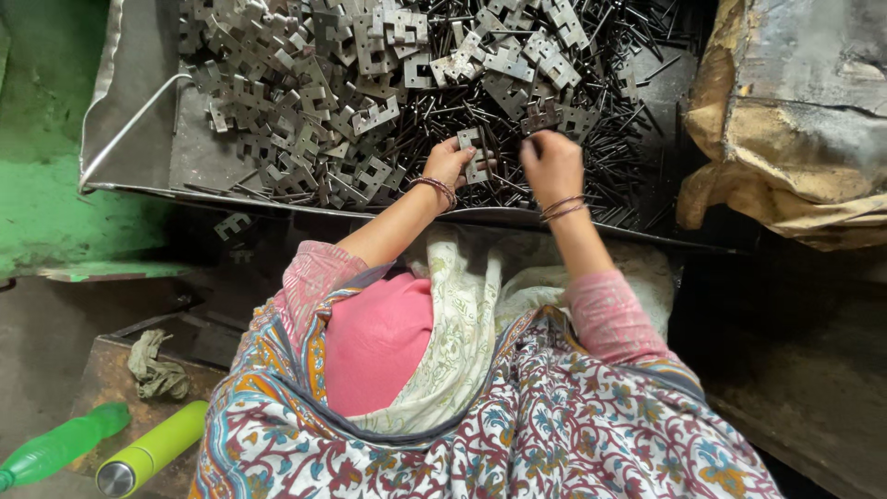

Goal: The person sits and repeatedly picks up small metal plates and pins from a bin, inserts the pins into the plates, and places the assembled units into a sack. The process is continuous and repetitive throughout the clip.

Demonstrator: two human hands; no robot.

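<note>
My left hand [450, 162] grips a small notched grey metal plate [473, 155] just above the near edge of the tray. My right hand [552, 164] is closed beside it, fingers pinched over the dark metal pins [591, 162]; what it holds is hidden by the fingers. A heap of similar stamped metal plates [323, 92] fills the left and back of the tray. Thin dark pins lie strewn across the right half. Bangles sit on both wrists.
The dark metal tray [139, 139] has a raised near rim. One loose plate [232, 224] lies below the rim. A crumpled brown sack [795, 120] stands at right. A green bottle [60, 448], a lime flask [152, 448] and a rag [155, 368] lie bottom left.
</note>
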